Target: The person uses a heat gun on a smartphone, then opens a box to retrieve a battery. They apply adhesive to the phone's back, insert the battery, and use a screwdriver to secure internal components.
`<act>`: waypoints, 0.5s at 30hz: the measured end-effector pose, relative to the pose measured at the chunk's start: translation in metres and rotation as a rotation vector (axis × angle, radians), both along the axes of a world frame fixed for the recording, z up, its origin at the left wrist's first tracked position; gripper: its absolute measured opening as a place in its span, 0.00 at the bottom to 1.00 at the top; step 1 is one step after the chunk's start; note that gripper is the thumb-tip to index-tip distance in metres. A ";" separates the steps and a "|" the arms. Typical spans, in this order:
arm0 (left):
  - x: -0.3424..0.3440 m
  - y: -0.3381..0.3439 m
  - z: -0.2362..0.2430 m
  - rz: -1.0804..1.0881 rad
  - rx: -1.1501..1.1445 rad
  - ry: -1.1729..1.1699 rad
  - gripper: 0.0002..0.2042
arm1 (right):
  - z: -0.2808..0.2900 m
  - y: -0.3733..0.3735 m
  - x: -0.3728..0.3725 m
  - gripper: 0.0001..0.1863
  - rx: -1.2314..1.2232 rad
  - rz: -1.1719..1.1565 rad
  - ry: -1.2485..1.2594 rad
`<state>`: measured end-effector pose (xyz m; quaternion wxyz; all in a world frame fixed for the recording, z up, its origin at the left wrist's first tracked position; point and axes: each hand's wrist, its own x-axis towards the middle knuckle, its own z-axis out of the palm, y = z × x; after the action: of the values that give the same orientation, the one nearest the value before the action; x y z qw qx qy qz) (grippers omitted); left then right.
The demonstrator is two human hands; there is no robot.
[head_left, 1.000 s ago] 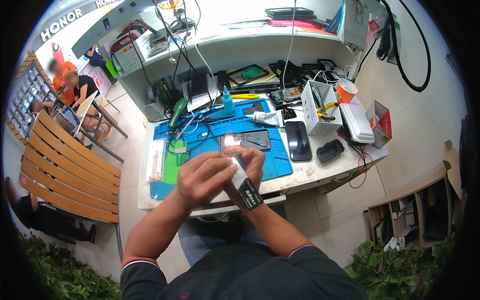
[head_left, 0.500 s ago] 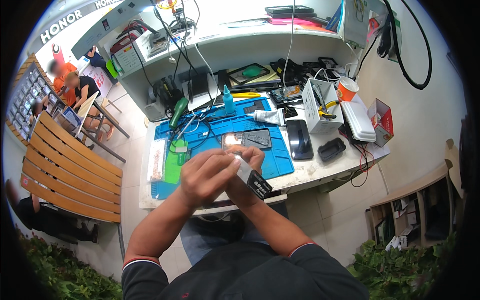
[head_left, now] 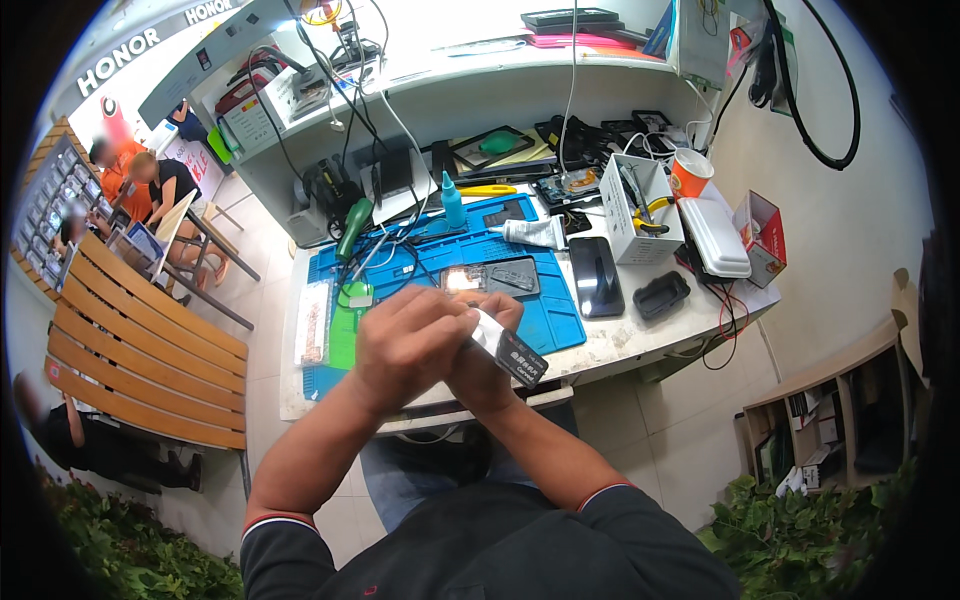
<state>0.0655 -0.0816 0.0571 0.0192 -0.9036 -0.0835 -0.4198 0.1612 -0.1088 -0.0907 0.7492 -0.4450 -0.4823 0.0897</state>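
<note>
My left hand [head_left: 405,345] is closed, its fingers pinched together above the near edge of the blue work mat [head_left: 555,325]. Close against it, my right hand [head_left: 490,375] is closed too, gripping a thin flat tool [head_left: 522,362] with a pale, shiny blade and a printed black end. That black end sticks out to the right. Whatever lies between the left fingertips is hidden. Just beyond my hands, an opened phone [head_left: 510,277] rests on the mat with its inside showing. A dark phone [head_left: 598,278] lies to the right of the mat.
A blue bottle [head_left: 453,205], a white tube [head_left: 535,233] and a green-handled tool [head_left: 354,228] lie around the mat. Cables cross its left side. At right stand a white box [head_left: 640,225] with pliers, an orange cup [head_left: 691,175] and a black tray [head_left: 661,297]. People sit far left.
Both hands stay together around the flat tool. Its black end has shifted slightly right, and the left hand has turned a little. The bench things look unchanged.
</note>
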 end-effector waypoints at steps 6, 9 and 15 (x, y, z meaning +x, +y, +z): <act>-0.001 0.005 0.022 0.113 -0.402 0.125 0.07 | 0.030 -0.013 0.009 0.40 0.003 -0.103 -0.196; -0.001 0.013 0.030 0.100 -0.597 0.151 0.07 | 0.045 -0.019 0.013 0.41 -0.040 -0.150 -0.266; 0.002 0.021 0.037 0.123 -0.901 0.195 0.07 | 0.040 -0.018 0.004 0.44 -0.098 -0.024 0.066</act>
<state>0.0675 -0.0609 0.0942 -0.3429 -0.8505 -0.3086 -0.2526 0.1656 -0.1270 -0.0508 0.7431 -0.4834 -0.4471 0.1188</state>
